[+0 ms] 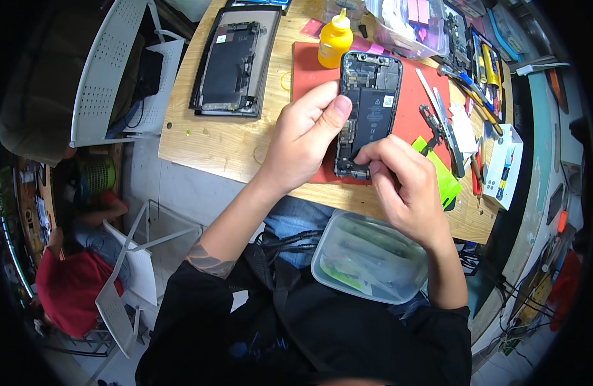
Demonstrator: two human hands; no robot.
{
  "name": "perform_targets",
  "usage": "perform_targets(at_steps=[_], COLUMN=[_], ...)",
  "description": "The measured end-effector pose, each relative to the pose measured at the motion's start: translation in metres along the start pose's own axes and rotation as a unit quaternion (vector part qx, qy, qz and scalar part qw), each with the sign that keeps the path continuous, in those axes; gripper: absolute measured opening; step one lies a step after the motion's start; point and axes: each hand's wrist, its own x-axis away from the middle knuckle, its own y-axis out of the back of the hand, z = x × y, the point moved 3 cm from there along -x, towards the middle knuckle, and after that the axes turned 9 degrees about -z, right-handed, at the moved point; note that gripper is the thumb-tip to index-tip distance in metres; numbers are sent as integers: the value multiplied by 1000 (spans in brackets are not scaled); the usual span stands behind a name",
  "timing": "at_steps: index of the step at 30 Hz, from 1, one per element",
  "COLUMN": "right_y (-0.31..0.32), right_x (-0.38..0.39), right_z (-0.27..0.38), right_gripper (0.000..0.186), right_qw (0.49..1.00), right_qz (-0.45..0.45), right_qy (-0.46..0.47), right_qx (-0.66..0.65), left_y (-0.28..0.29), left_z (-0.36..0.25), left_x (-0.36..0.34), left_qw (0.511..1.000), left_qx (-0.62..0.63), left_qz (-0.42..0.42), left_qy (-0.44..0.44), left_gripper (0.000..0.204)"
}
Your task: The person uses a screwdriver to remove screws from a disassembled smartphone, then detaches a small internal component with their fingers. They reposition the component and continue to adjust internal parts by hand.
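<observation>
Wooden table point(213, 140); red mat point(410, 112); white chairs point(107, 67); left hand point(303, 135) clasps phone point(377, 109); right hand point(409, 190) curled, hold unclear

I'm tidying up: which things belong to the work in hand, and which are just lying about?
Apparently in use:
dark rectangular opened phone, held in the left hand, right hand at its lower end
red rectangular mat beneath

Seemingly just lying about:
yellow plastic bottle
white rectangular box
green mesh basket

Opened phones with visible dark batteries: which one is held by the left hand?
The dark opened phone over the red rectangular mat; the left hand grips it, whereas the other opened phone lies in a black rectangular tray.
</observation>
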Motion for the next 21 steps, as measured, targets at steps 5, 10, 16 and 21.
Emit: perform_targets(at_steps=[5,10,16,21], right_y=[-5,-1,-3,-12], right_x=[4,-4,-15,-14], right_z=[4,9,13,20], right_gripper=[8,15,18,17], right_qw=[996,981,973,968], right_qz=[-69,-122,-161,-190], right_qy=[-57,51,84,81], right_qx=[-17,143,139,141], left_y=[-2,2,2,-1], left_z=[2,2,1,-1], left_x=[1,2,-1,1], left_qw=[1000,1000,1000,999], left_qx=[14,-14,-20,-8], left_qz=[-25,-11,-12,-38], left_qy=[0,-15,-8,-7], left_gripper=[31,29,27,26])
